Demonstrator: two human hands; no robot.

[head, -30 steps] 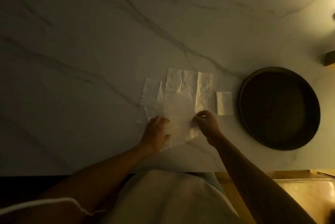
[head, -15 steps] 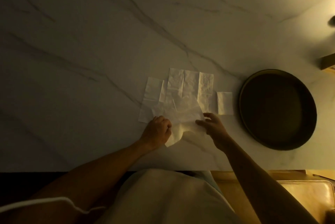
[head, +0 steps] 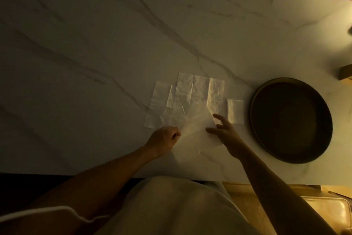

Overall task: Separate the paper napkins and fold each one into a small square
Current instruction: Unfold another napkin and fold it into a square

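You work on a wide marble worktop in dim, warm light. To your right sits a dark round tray, holding nothing that shows. Just left of it, near the front edge, the paper napkins lie in an overlapping spread, several strips side by side, and one small folded napkin rests apart between the spread and the tray.

You look to be in the separating step: one thin top sheet stretches between your hands, partly raised off the pile, and folding of it has not begun. Your left hand has its fingers curled in and pinching the near left corner of that sheet. Your right hand hovers at the sheet's right edge with the fingers spread apart; whether any of them touches the paper is too dim to tell.

The next move, as I judge it, calls for a second grip on the right edge, then a gentle lift clear so the sheets beneath do not drag along. The paper is flimsy, so pull slowly.
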